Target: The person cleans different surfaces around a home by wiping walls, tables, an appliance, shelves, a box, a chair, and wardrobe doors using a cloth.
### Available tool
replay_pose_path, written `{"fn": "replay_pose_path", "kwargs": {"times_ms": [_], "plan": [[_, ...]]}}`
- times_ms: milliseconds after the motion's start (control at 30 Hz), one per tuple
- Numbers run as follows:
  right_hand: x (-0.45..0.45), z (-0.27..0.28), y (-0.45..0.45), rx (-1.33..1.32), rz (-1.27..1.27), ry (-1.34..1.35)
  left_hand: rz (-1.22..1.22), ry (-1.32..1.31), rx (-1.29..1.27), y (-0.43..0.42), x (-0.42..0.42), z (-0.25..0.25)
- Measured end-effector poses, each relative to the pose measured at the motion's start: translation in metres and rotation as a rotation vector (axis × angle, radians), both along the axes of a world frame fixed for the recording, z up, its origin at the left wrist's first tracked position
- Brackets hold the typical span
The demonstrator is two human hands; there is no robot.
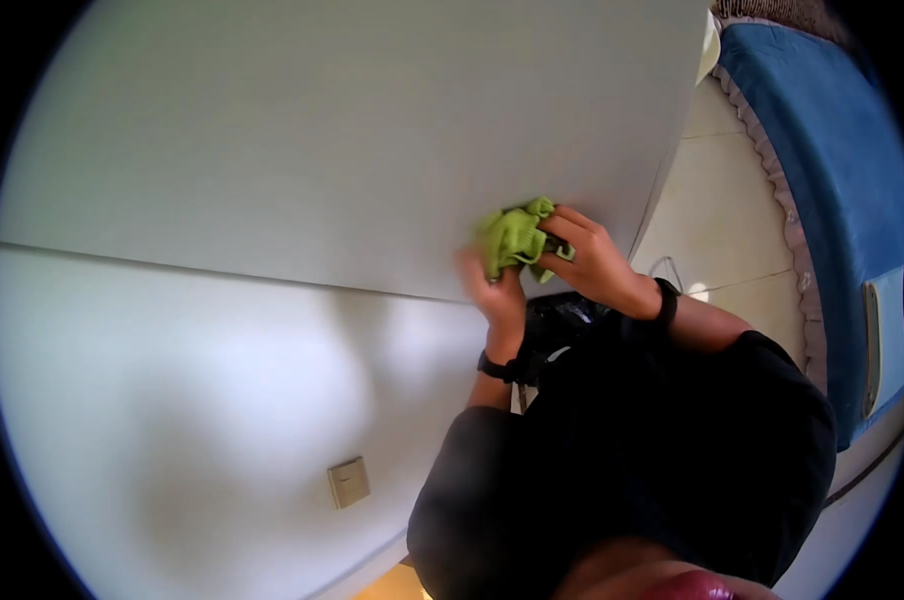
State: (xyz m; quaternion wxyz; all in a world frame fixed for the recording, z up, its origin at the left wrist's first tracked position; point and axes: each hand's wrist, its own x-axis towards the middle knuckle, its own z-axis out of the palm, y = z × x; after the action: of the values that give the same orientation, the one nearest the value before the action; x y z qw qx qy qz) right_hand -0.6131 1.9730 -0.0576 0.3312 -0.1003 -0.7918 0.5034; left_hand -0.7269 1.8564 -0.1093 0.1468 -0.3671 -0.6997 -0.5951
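A crumpled green cloth (515, 238) is bunched between my two hands, in front of the large grey panel (352, 130). My left hand (494, 295) grips its lower left side; the fingers are partly blurred. On the upper right side, my right hand (594, 262) has its fingers curled round the cloth. Whether the cloth touches the panel I cannot tell. Both wrists wear dark bands.
A white wall (202, 380) with a light switch (349, 483) lies to the left. Black plastic (569, 312) shows below my hands. On the right are pale floor tiles (717, 195) and a blue-covered bed or couch (822, 130).
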Motion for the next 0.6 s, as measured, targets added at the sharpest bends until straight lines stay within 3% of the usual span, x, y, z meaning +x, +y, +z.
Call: {"fn": "replay_pose_path", "kwargs": {"times_ms": [167, 300, 367, 567, 600], "plan": [[0.006, 0.048, 0.007, 0.177, -0.099, 0.211, 0.059, 0.165, 0.155, 0.027, 0.005, 0.068], [0.035, 0.060, 0.031, 0.144, -0.199, 0.280, -0.079, 0.415, 0.123, 0.055, 0.028, 0.116], [0.048, 0.051, 0.042, 0.080, -0.231, 0.338, -0.176, 0.462, 0.129, 0.070, 0.039, 0.118], [0.068, 0.001, 0.039, -0.108, -0.221, 0.073, -0.300, 0.407, -0.036, 0.062, 0.044, 0.052], [0.079, 0.011, 0.050, -0.156, -0.223, 0.050, -0.309, 0.414, -0.063, 0.074, 0.054, 0.062]]}}
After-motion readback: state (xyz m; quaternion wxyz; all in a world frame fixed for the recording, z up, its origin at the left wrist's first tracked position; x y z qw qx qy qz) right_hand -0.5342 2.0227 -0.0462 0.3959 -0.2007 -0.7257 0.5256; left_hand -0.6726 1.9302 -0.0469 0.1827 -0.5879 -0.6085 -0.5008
